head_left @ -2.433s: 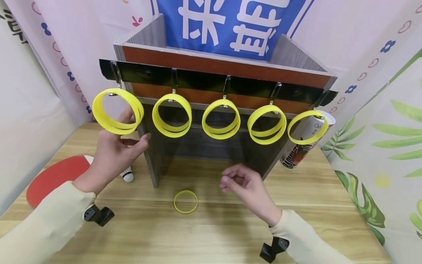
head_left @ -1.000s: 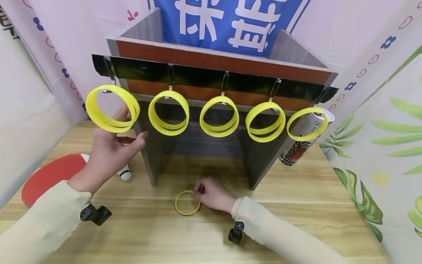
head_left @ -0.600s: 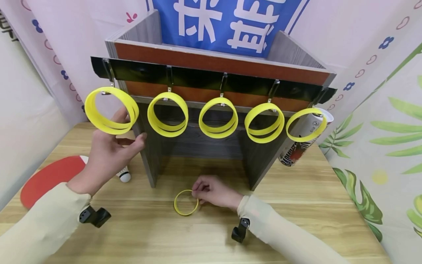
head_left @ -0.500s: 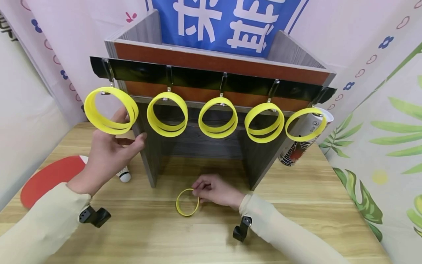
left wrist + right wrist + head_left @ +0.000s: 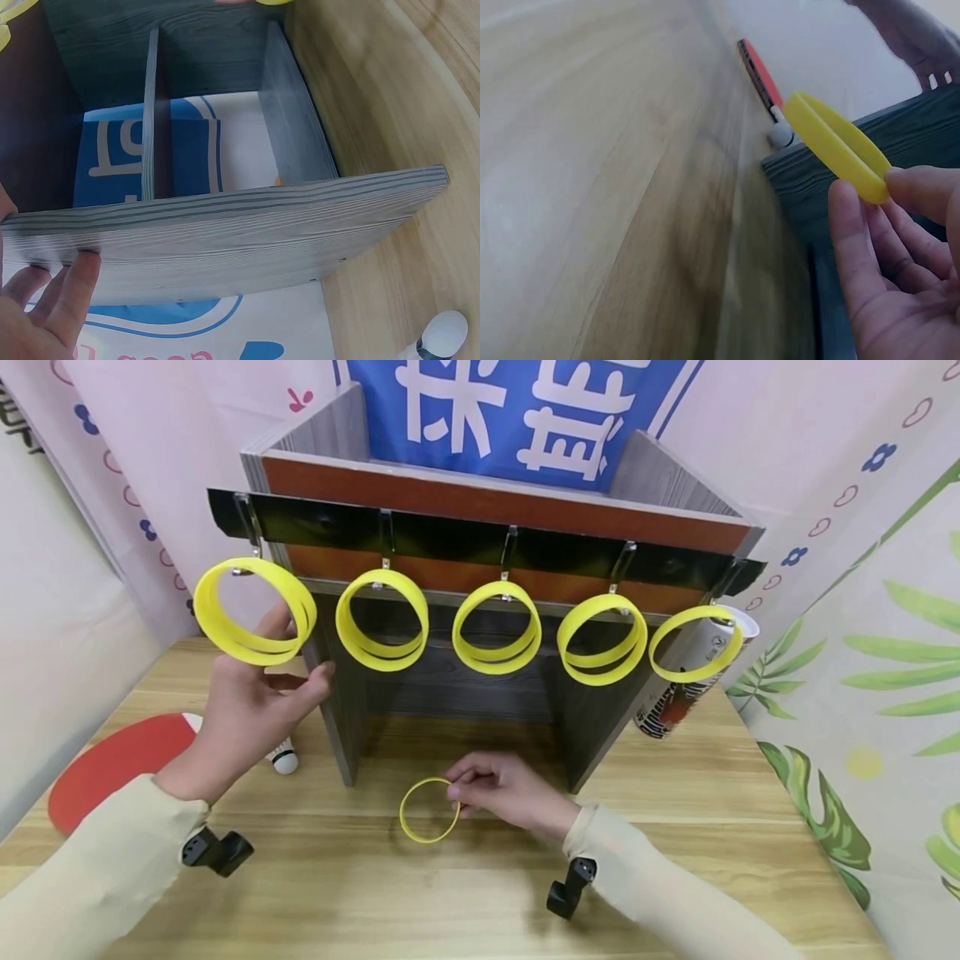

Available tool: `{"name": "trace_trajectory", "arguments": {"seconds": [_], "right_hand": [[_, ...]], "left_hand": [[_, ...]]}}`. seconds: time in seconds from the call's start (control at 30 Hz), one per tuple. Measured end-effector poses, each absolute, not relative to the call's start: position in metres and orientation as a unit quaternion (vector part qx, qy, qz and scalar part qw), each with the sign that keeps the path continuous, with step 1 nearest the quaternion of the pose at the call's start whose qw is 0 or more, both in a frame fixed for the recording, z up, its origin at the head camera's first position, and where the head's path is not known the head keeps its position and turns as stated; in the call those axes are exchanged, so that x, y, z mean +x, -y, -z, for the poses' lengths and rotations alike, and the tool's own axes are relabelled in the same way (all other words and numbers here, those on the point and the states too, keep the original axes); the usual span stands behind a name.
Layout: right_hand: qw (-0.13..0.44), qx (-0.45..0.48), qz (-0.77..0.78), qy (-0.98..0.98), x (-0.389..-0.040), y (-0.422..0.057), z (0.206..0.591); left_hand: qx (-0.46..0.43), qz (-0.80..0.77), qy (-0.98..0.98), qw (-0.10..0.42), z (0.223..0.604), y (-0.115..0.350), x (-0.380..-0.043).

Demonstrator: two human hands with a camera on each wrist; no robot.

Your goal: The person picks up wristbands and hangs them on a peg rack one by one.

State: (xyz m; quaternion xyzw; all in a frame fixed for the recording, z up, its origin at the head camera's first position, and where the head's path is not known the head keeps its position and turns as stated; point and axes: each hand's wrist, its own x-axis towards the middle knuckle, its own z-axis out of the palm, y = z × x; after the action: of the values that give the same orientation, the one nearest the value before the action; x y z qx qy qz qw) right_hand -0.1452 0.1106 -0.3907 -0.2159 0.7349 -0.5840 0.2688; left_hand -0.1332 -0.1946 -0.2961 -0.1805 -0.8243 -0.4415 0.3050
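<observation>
In the head view a grey wooden shelf unit (image 5: pixel 339 718) stands on the table, with a black strip (image 5: pixel 450 533) across its front. Several yellow silicone wristbands (image 5: pixel 217 610) hang from hooks on that strip. My left hand (image 5: pixel 251 714) holds the unit's left side panel, partly behind the leftmost wristbands; the left wrist view shows its fingertips (image 5: pixel 84 277) against the panel's outer face. Thumb and fingers of my right hand (image 5: pixel 506 789) pinch the edge of another yellow wristband (image 5: pixel 829 142), tilted up low in front of the unit's opening.
A red table tennis paddle (image 5: pixel 120 764) and a shuttlecock (image 5: pixel 284 758) lie left of the unit on the wooden table (image 5: pixel 420 902). At its right leans or stands a printed tube (image 5: pixel 678 693). A patterned cloth (image 5: pixel 862 577) hangs around the table.
My right hand moved left and down to the wristband on the table, pinched it and has raised it slightly, shifting a little right. My left hand keeps its hold on the unit.
</observation>
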Motion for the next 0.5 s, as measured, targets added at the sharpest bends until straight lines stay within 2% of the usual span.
{"name": "trace_trajectory", "arguments": {"seconds": [0.23,0.5], "right_hand": [[0.257,-0.233,0.593,-0.727,-0.132,-0.125,0.365],[0.176,-0.284,0.61,-0.718,-0.116,-0.147,0.336]], "left_hand": [[-0.181,0.441,0.823,0.307,0.294,0.195,-0.133],[-0.177,0.441,0.825,0.306,0.296,0.194,-0.132]]}}
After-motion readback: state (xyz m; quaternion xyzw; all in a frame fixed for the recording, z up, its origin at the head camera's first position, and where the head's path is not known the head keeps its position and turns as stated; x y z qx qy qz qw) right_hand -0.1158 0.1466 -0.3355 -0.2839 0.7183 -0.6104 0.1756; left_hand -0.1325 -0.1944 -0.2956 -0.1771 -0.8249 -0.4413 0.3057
